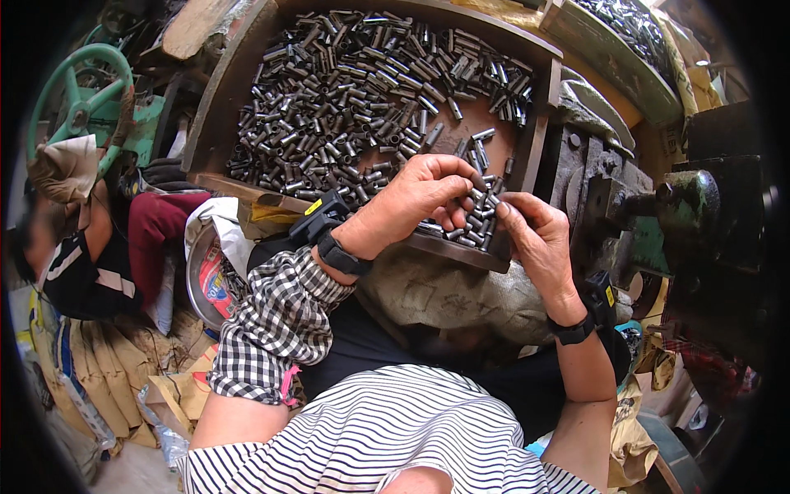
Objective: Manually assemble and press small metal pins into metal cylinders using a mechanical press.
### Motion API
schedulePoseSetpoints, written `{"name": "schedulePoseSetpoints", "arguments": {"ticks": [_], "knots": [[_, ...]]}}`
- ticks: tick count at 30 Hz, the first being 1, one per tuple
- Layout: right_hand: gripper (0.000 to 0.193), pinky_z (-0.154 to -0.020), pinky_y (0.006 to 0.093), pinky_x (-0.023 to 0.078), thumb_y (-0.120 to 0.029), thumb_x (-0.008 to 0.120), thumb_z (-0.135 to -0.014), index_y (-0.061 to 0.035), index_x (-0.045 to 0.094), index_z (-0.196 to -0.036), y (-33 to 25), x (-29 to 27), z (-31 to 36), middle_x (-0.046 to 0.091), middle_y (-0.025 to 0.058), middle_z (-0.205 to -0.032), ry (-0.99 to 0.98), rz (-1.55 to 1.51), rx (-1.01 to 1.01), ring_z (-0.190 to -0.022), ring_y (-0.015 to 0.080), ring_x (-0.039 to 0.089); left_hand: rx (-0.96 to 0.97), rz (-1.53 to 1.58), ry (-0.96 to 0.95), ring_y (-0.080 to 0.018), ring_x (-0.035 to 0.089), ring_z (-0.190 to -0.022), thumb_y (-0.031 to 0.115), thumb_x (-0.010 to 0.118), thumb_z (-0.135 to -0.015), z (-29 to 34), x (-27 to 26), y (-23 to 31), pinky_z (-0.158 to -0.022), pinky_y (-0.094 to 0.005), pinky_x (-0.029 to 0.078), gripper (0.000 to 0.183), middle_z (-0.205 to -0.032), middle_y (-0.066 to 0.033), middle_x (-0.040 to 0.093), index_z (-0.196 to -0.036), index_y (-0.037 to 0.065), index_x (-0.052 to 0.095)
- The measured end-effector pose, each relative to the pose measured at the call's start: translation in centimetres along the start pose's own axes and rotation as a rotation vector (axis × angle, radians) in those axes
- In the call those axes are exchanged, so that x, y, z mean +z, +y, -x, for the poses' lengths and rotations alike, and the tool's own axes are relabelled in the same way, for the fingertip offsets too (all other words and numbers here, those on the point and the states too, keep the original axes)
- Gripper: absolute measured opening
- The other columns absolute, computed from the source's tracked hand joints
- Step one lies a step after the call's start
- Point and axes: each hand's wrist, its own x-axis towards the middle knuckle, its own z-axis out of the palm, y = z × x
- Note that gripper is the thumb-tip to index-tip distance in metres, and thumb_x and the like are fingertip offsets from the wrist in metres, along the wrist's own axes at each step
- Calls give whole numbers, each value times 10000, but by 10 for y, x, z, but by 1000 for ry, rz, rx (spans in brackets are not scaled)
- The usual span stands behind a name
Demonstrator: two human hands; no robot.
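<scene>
head view shows small metal tubes [329, 119] heaped loosely in a wooden tray [220, 107], with some clustered at its near right corner, between the hands. the left hand [429, 191] is half closed over them, fingers curled; the right hand [539, 235] has thumb and forefinger nearly together beside them. whether either grips a tube, i cannot tell. a black strap [342, 257] circles the left wrist.
</scene>
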Motion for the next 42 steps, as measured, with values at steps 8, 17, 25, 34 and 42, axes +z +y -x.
{"name": "schedulePoseSetpoints", "arguments": {"ticks": [8, 17, 25, 34, 42], "knots": [[171, -407, 156, 366, -161, 624, -888, 0, 628, -944, 0, -3, -5, 606, 8, -672, -70, -190, 73, -481, 15, 481, 6, 57, -46, -74, 614, -632, 138, 517, -933, -2, 5, -2, -521, -175, 504, 208, -796, -44, 622, -1061, -16, 572], [126, -408, 177, 433, -71, 675, -827, -9, 572, -864, 5, -3, -7, 627, 53, -676, -22, -505, 124, -463, 60, 548, 2, 77, 16, -69, 594, -557, 169, 557, -926, -1, 13, -6, -488, -166, 485, 219, -756, -42, 621, -1034, -19, 588], [165, -433, 200, 491, -66, 684, -811, -12, 554, -897, -5, -21, -10, 632, 77, -691, -324, -756, 344, -482, 85, 588, 129, -177, -194, -94, 637, -607, 141, 533, -940, 12, 26, 5, -511, -190, 506, 235, -784, -52, 647, -1097, -25, 586], [628, -430, 208, 502, 33, 710, -730, 43, 401, -1277, -27, -6, 5, 625, 83, -848, -575, -439, 400, -635, 112, 620, -6, -296, -745, -54, 578, -678, 115, 624, -865, 19, 14, 14, -500, -186, 470, 478, -978, -73, 651, -1285, -19, 439], [210, -452, 268, 484, -137, 628, -853, 28, 552, -958, -12, 11, -38, 629, 129, -752, -43, 408, -257, -503, 149, 603, 94, -43, 13, -47, 604, -588, 115, 532, -888, 19, -25, 25, -429, -143, 419, 325, -846, -46, 631, -1191, 8, 483]]}}
